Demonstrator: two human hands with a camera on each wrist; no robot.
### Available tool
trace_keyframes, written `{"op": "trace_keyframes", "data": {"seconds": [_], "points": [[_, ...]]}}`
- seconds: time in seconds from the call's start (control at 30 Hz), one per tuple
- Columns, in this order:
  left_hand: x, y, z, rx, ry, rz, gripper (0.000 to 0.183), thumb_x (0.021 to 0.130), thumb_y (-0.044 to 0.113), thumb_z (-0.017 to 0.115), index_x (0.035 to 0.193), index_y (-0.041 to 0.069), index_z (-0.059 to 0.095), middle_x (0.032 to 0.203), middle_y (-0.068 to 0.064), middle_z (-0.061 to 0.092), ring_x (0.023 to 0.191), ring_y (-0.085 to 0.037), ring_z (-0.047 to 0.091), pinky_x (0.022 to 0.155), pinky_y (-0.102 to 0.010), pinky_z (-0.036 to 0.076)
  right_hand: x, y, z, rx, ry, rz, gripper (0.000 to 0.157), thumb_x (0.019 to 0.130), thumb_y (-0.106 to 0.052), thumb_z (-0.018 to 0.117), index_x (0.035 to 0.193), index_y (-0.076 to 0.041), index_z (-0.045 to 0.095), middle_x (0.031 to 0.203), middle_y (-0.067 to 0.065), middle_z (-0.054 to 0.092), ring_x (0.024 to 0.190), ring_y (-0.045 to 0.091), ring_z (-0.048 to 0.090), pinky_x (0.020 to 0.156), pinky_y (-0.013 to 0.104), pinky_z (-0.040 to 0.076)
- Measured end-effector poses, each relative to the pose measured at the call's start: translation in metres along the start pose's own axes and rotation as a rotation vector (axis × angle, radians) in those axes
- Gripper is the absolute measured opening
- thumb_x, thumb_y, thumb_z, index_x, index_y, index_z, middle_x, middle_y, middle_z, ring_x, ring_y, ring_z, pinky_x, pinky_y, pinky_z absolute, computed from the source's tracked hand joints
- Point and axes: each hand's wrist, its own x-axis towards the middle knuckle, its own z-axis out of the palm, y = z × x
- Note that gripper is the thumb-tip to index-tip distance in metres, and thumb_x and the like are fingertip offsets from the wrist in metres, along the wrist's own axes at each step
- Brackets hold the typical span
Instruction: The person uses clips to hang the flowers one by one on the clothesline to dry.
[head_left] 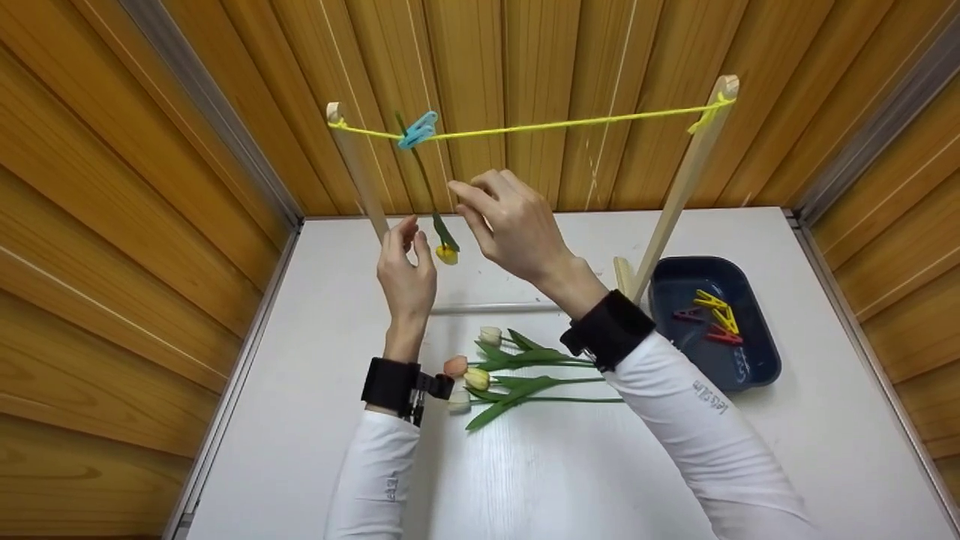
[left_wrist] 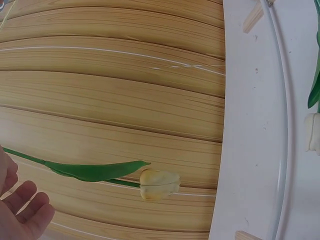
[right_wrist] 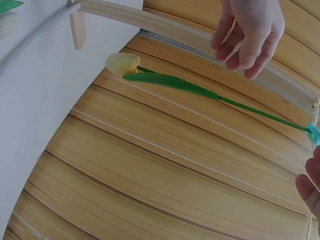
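Observation:
A yellow tulip (head_left: 447, 253) hangs head down from a yellow cord (head_left: 555, 126). A blue clothespin (head_left: 418, 130) clips its stem to the cord near the left post. My left hand (head_left: 407, 270) is just left of the tulip, fingers loosely bent and holding nothing. On the other side, my right hand (head_left: 514, 221) is raised with relaxed fingers, apart from the flower. In the right wrist view the tulip (right_wrist: 122, 64) hangs between both hands, and neither touches it. The left wrist view shows its green leaf (left_wrist: 97, 171) beyond the left fingers.
Wooden posts (head_left: 679, 195) hold the cord at each end. Several tulips (head_left: 477, 378) lie on the white table (head_left: 300, 450) below the hands. At the right, a dark blue tub (head_left: 765, 367) contains yellow, red and purple clothespins (head_left: 724, 335). Wood-patterned walls stand behind and beside.

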Motion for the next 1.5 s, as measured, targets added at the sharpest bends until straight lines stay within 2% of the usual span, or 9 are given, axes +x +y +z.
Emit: {"op": "trace_keyframes", "data": {"seconds": [0.27,0.5,0.8,1.0,1.13,1.23,1.37,1.5], "points": [[-0.012,-0.004,-0.006,-0.018,-0.019,0.024,0.022,0.099,0.009,0.056,0.117,0.0,0.066,0.106,-0.016,0.07,0.098,-0.026,0.068,0.087,-0.037,0.056,-0.043,0.009,0.007,0.001,0.001,0.038,0.025,0.098,-0.017,0.061,0.12,-0.008,0.07,0.1,0.01,0.069,0.084,0.024,0.062,0.067,0.034,0.053],[-0.027,-0.009,-0.002,-0.045,-0.09,0.033,0.021,0.099,0.01,0.057,0.114,0.0,0.067,0.104,-0.015,0.071,0.095,-0.024,0.069,0.084,-0.035,0.057,-0.097,0.036,0.001,-0.013,-0.021,0.13,0.025,0.098,-0.017,0.063,0.12,-0.008,0.07,0.1,0.011,0.068,0.09,0.026,0.064,0.071,0.038,0.055],[-0.048,-0.015,0.01,-0.006,-0.198,0.083,0.019,0.099,0.011,0.057,0.111,0.001,0.069,0.101,-0.013,0.072,0.092,-0.022,0.069,0.082,-0.034,0.057,-0.19,0.085,-0.023,-0.075,-0.047,0.361,0.026,0.093,-0.013,0.068,0.118,-0.008,0.072,0.1,0.015,0.069,0.086,0.029,0.063,0.068,0.042,0.052],[-0.058,-0.015,0.018,0.006,-0.242,0.095,0.019,0.099,0.011,0.059,0.111,0.002,0.069,0.1,-0.012,0.072,0.092,-0.022,0.068,0.083,-0.034,0.057,-0.241,0.116,-0.036,-0.063,-0.061,0.586,0.025,0.094,-0.01,0.065,0.117,-0.004,0.072,0.103,0.02,0.069,0.089,0.035,0.059,0.072,0.046,0.047],[-0.065,-0.015,0.024,0.044,-0.278,0.093,0.018,0.097,0.012,0.06,0.111,0.003,0.069,0.097,-0.011,0.072,0.091,-0.023,0.069,0.084,-0.035,0.057,-0.268,0.128,-0.044,-0.105,-0.114,0.692,0.027,0.095,-0.008,0.061,0.12,-0.002,0.07,0.108,0.022,0.068,0.097,0.039,0.059,0.08,0.053,0.047],[-0.07,-0.016,0.028,0.07,-0.345,0.063,0.021,0.098,0.015,0.06,0.113,0.004,0.069,0.097,-0.011,0.073,0.092,-0.023,0.07,0.085,-0.035,0.057,-0.286,0.134,-0.051,-0.138,-0.174,0.764,0.029,0.095,-0.006,0.058,0.122,-0.001,0.068,0.112,0.024,0.066,0.102,0.043,0.058,0.085,0.057,0.046],[-0.076,-0.018,0.032,0.079,-0.44,0.011,0.023,0.099,0.019,0.059,0.116,0.005,0.068,0.099,-0.01,0.073,0.093,-0.023,0.069,0.086,-0.036,0.056,-0.306,0.143,-0.064,-0.161,-0.29,0.88,0.034,0.095,-0.006,0.054,0.126,0.002,0.063,0.121,0.03,0.061,0.113,0.049,0.054,0.091,0.064,0.044],[-0.082,-0.023,0.035,0.086,-0.481,-0.025,0.023,0.099,0.019,0.059,0.115,0.006,0.068,0.097,-0.009,0.072,0.091,-0.022,0.069,0.083,-0.036,0.056,-0.324,0.152,-0.076,-0.194,-0.425,0.99,0.041,0.096,-0.011,0.053,0.133,0.006,0.055,0.13,0.036,0.052,0.115,0.054,0.049,0.091,0.068,0.042]]}}
